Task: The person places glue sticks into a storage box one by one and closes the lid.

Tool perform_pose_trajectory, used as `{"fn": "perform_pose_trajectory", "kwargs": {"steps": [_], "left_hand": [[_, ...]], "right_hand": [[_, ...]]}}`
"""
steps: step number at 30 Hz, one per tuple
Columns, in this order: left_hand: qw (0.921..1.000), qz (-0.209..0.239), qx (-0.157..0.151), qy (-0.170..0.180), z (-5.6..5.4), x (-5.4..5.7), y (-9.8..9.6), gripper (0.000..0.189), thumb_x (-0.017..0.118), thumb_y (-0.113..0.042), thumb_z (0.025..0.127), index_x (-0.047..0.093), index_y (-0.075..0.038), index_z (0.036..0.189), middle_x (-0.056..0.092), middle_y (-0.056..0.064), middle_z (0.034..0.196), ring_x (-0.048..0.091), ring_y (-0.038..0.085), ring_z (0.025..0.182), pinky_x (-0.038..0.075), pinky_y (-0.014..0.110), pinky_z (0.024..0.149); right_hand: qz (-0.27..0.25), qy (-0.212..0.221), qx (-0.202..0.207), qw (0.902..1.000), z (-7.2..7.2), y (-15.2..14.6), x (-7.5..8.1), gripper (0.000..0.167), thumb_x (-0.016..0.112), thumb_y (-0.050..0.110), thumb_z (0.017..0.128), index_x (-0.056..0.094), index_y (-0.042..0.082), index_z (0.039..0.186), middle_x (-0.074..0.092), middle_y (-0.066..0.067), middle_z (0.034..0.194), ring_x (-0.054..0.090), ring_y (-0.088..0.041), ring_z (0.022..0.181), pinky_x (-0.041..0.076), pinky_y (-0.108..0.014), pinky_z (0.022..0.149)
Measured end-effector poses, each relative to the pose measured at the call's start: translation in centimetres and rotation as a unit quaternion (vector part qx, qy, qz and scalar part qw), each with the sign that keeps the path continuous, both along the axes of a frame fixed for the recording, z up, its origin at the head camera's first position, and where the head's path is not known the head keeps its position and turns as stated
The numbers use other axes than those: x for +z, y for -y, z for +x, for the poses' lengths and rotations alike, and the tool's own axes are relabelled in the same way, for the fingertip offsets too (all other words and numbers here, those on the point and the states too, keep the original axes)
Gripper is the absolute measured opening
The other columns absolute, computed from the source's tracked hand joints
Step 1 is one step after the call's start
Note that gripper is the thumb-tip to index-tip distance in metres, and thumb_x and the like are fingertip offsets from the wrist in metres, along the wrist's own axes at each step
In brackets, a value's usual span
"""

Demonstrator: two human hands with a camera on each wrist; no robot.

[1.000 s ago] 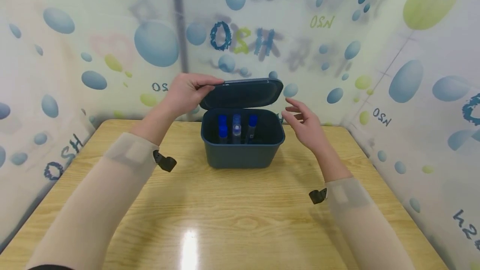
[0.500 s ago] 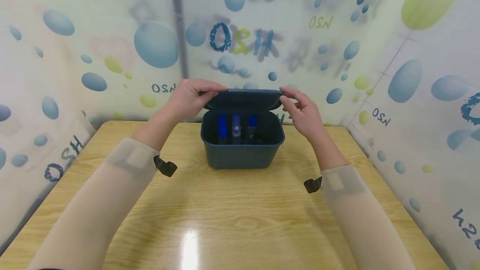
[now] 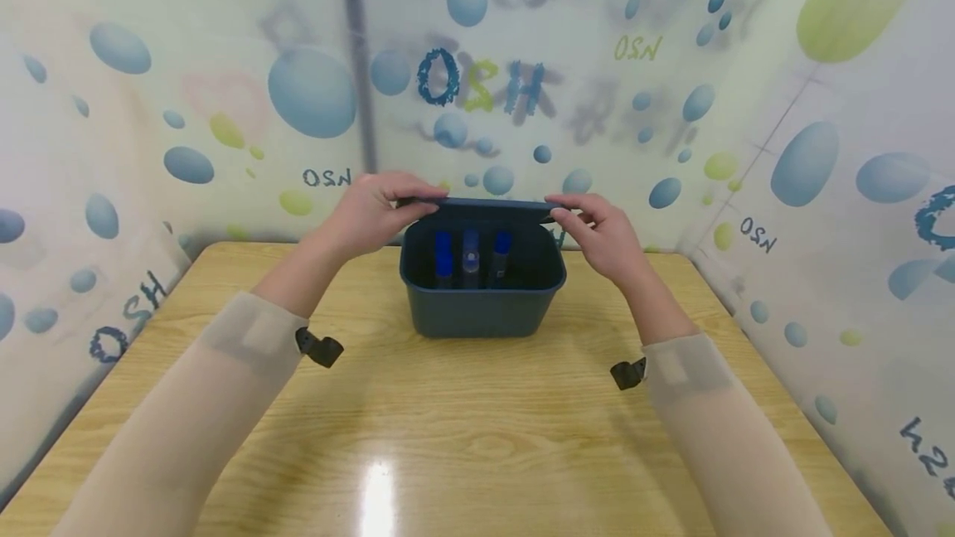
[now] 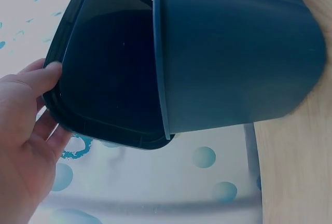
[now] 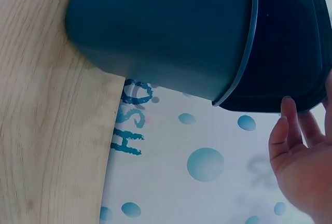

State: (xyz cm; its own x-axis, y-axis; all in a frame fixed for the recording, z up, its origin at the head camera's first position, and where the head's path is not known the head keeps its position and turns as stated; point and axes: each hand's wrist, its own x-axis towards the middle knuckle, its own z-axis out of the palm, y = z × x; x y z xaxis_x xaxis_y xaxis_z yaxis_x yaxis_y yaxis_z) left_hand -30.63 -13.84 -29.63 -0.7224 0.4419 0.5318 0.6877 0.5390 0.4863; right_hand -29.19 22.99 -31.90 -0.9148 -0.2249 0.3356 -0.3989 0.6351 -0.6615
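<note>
A dark blue-grey plastic box [image 3: 477,313] stands on the table in the head view, its top uncovered toward me. Several clear tubes with blue caps [image 3: 443,262] stand inside it. Over the box's back rim its lid [image 3: 492,210] is held tilted up, underside facing me. My left hand [image 3: 376,214] pinches the lid's left end between thumb and fingers; the left wrist view shows the thumb [image 4: 49,76] on the lid's edge. At the other end, my right hand [image 3: 600,234] grips the lid's right corner, with fingertips along its edge in the right wrist view.
The box rests toward the back of a light wooden table [image 3: 448,421]. Pale walls [image 3: 634,48] printed with blue and green ovals and letters enclose the table at the back and both sides. A small black camera [image 3: 319,348] is on each sleeve cuff.
The lid has tipped down toward the box, its raised edge lowering. My right hand has moved left and taken hold of the lid's right end; the left hand has lowered with it.
</note>
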Motion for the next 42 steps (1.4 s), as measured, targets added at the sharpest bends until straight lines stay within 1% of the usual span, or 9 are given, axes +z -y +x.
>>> {"fn": "perform_pose_trajectory", "kwargs": {"steps": [3, 7, 9, 12, 16, 19, 29, 37, 42], "left_hand": [[0.9997, -0.015, 0.006, 0.017, 0.5, -0.6, 0.5, 0.027, 0.078, -0.018, 0.104, 0.083, -0.016, 0.13, 0.081, 0.005, 0.125, 0.076, 0.025, 0.116, 0.062, 0.044, 0.091], [0.9984, -0.026, 0.001, 0.05, 1.5, -1.2, 1.1, 0.027, 0.079, -0.023, 0.104, 0.083, -0.017, 0.13, 0.08, 0.007, 0.128, 0.073, 0.028, 0.123, 0.061, 0.05, 0.099], [0.9982, -0.028, -0.007, 0.053, 1.9, -1.6, 1.2, 0.026, 0.079, -0.024, 0.104, 0.083, -0.016, 0.128, 0.079, 0.008, 0.127, 0.072, 0.029, 0.123, 0.06, 0.052, 0.102], [0.9984, -0.031, -0.02, 0.042, 2.6, -2.4, 1.3, 0.023, 0.08, -0.021, 0.102, 0.084, -0.015, 0.125, 0.079, 0.008, 0.124, 0.073, 0.028, 0.118, 0.061, 0.049, 0.096], [0.9984, -0.026, -0.048, 0.018, 3.4, -3.7, 1.3, 0.022, 0.084, -0.013, 0.098, 0.086, -0.014, 0.12, 0.08, 0.005, 0.12, 0.075, 0.024, 0.109, 0.061, 0.036, 0.079], [0.9979, -0.014, -0.062, 0.014, 3.9, -4.8, 1.3, 0.023, 0.085, -0.008, 0.095, 0.087, -0.012, 0.118, 0.08, 0.005, 0.118, 0.075, 0.022, 0.104, 0.059, 0.029, 0.072], [0.9974, -0.001, -0.07, -0.017, 4.8, -7.2, 1.5, 0.026, 0.089, 0.0, 0.088, 0.088, -0.01, 0.112, 0.081, 0.006, 0.116, 0.073, 0.026, 0.108, 0.06, 0.029, 0.077], [0.9956, 0.011, -0.084, -0.041, 4.7, -8.4, 1.4, 0.026, 0.091, 0.002, 0.085, 0.089, -0.011, 0.107, 0.081, 0.004, 0.112, 0.073, 0.024, 0.104, 0.061, 0.045, 0.077], [0.9964, 0.01, -0.074, -0.04, 4.9, -8.5, 1.4, 0.026, 0.092, 0.0, 0.084, 0.089, -0.013, 0.106, 0.082, 0.003, 0.112, 0.073, 0.023, 0.105, 0.06, 0.036, 0.079]], "right_hand": [[0.018, 0.01, 0.01, 0.9997, 0.4, -0.3, -0.2, 0.042, 0.057, 0.044, 0.115, 0.068, 0.024, 0.15, 0.059, -0.011, 0.154, 0.064, -0.037, 0.123, 0.053, -0.056, 0.1], [0.038, 0.022, 0.027, 0.9986, 1.1, -0.8, -0.6, 0.039, 0.059, 0.039, 0.115, 0.069, 0.02, 0.148, 0.059, -0.011, 0.152, 0.063, -0.036, 0.125, 0.052, -0.058, 0.107], [0.041, 0.025, 0.038, 0.9981, 1.4, -1.1, -0.9, 0.037, 0.06, 0.036, 0.115, 0.069, 0.018, 0.146, 0.059, -0.011, 0.151, 0.061, -0.034, 0.125, 0.052, -0.058, 0.107], [0.038, 0.025, 0.055, 0.9975, 1.9, -1.4, -1.5, 0.034, 0.062, 0.03, 0.114, 0.071, 0.016, 0.144, 0.058, -0.011, 0.153, 0.057, -0.032, 0.127, 0.05, -0.055, 0.107], [0.038, 0.021, 0.066, 0.9969, 2.6, -1.7, -2.6, 0.032, 0.066, 0.025, 0.112, 0.073, 0.015, 0.141, 0.057, -0.011, 0.156, 0.055, -0.032, 0.136, 0.049, -0.054, 0.105], [0.042, 0.019, 0.07, 0.9965, 2.9, -1.8, -3.5, 0.031, 0.07, 0.023, 0.11, 0.074, 0.014, 0.139, 0.057, -0.011, 0.157, 0.054, -0.033, 0.141, 0.048, -0.056, 0.107], [0.038, 0.021, 0.079, 0.9959, 3.6, -1.8, -5.1, 0.028, 0.076, 0.021, 0.105, 0.078, 0.014, 0.132, 0.056, -0.012, 0.159, 0.046, -0.039, 0.153, 0.037, -0.067, 0.124], [0.041, 0.014, 0.083, 0.9956, 3.7, -1.8, -6.1, 0.027, 0.08, 0.019, 0.101, 0.08, 0.015, 0.128, 0.058, -0.013, 0.158, 0.045, -0.04, 0.153, 0.037, -0.067, 0.124], [0.036, 0.013, 0.085, 0.9956, 3.7, -1.8, -6.3, 0.026, 0.081, 0.018, 0.101, 0.08, 0.015, 0.127, 0.057, -0.013, 0.158, 0.044, -0.041, 0.155, 0.037, -0.068, 0.124]]}}
